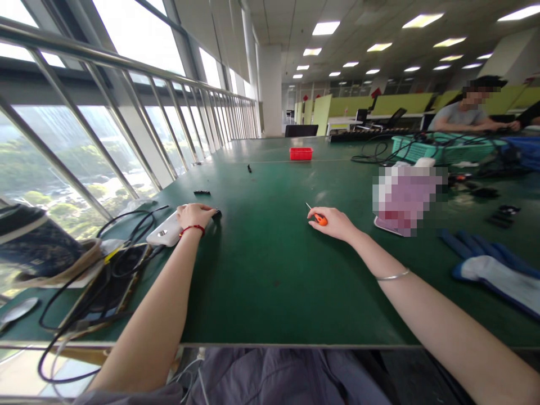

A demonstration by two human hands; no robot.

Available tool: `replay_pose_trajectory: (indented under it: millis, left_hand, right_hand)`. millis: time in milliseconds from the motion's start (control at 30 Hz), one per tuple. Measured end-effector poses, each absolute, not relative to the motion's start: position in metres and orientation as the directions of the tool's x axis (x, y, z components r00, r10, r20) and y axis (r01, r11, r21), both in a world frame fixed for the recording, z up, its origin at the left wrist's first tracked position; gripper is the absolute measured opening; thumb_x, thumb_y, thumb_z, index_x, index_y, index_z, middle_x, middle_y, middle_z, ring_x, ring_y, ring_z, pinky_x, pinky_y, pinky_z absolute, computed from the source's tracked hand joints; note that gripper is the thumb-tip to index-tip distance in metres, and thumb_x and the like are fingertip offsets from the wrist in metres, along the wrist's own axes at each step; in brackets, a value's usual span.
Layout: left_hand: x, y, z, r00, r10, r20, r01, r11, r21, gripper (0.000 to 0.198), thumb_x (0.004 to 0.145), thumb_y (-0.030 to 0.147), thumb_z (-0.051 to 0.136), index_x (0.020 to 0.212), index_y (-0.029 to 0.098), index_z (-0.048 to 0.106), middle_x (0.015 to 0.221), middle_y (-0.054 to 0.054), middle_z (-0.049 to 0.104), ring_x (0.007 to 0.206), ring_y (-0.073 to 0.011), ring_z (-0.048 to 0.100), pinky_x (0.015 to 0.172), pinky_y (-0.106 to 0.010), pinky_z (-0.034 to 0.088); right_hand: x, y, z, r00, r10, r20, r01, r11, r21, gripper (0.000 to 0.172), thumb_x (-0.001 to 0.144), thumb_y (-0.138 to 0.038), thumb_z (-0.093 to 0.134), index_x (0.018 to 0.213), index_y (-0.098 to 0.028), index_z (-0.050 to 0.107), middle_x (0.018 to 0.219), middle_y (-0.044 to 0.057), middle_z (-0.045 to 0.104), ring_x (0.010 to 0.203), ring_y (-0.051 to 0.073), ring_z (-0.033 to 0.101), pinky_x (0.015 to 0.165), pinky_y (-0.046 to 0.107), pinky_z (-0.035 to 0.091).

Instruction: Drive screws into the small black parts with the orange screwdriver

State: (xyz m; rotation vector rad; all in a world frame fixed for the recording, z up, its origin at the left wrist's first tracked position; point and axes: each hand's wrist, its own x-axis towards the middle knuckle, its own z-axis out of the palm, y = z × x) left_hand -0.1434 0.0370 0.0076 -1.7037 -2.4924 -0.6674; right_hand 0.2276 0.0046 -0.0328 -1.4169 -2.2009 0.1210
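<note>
My right hand (335, 224) is closed round a small screwdriver (322, 220) with an orange handle, its thin metal tip pointing to the far left above the green table (270, 281). On the left, my left hand (196, 215) has its fingers closed on a small black part (216, 214) at the tabletop; most of that part is hidden. Beside this wrist lies a white rounded device (166, 229), partly behind the hand. Just beyond the left hand rests a short black strip (202, 193). A smaller black piece (249, 168) lies farther back.
A red tray (301, 153) stands toward the back. On the left are black cables (139, 236), a phone-like slab (113, 287) and a dark cup (37, 242). To the right lie blue-white gloves (493, 270), a pixelated pink item (407, 202) and a teal basket (451, 147). A person (462, 112) sits beyond.
</note>
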Motion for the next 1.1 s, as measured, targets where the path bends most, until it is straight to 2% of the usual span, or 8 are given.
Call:
replay_pose_trajectory:
  millis: [533,933,1100]
  left_hand:
    - [-0.1465,0.0392,0.0063,-0.353,0.898,0.262,0.927,0.297,0.229,0.035,0.069,0.046,0.06,0.092,0.024,0.075,0.102,-0.008,0.069,0.115,-0.0361,0.042,0.09,-0.043,0.038]
    - [-0.1513,0.0403,0.008,-0.311,0.919,0.241,0.943,0.265,0.203,0.033,0.071,0.044,0.06,0.094,0.026,0.075,0.102,-0.009,0.069,0.115,-0.0364,0.041,0.09,-0.043,0.038]
    - [-0.1501,0.0407,0.0042,-0.296,0.918,0.265,0.947,0.245,0.207,0.038,0.073,0.049,0.057,0.096,0.024,0.074,0.103,-0.009,0.068,0.115,-0.0364,0.041,0.09,-0.044,0.037]
  right_hand:
    - [0.226,0.0027,-0.0293,-0.305,0.897,0.319,0.849,0.408,-0.335,0.018,0.077,-0.032,0.055,0.093,-0.027,0.062,0.101,-0.001,0.068,0.088,0.021,0.063,0.068,0.03,0.044]
    - [0.2273,0.0043,-0.0307,-0.314,0.895,0.316,0.85,0.413,-0.327,0.018,0.077,-0.032,0.056,0.093,-0.027,0.061,0.102,-0.001,0.068,0.089,0.021,0.063,0.068,0.03,0.044]
    - [0.2268,0.0041,-0.0302,-0.315,0.896,0.313,0.853,0.412,-0.321,0.02,0.077,-0.036,0.055,0.094,-0.028,0.061,0.103,-0.001,0.068,0.089,0.021,0.063,0.068,0.03,0.044]
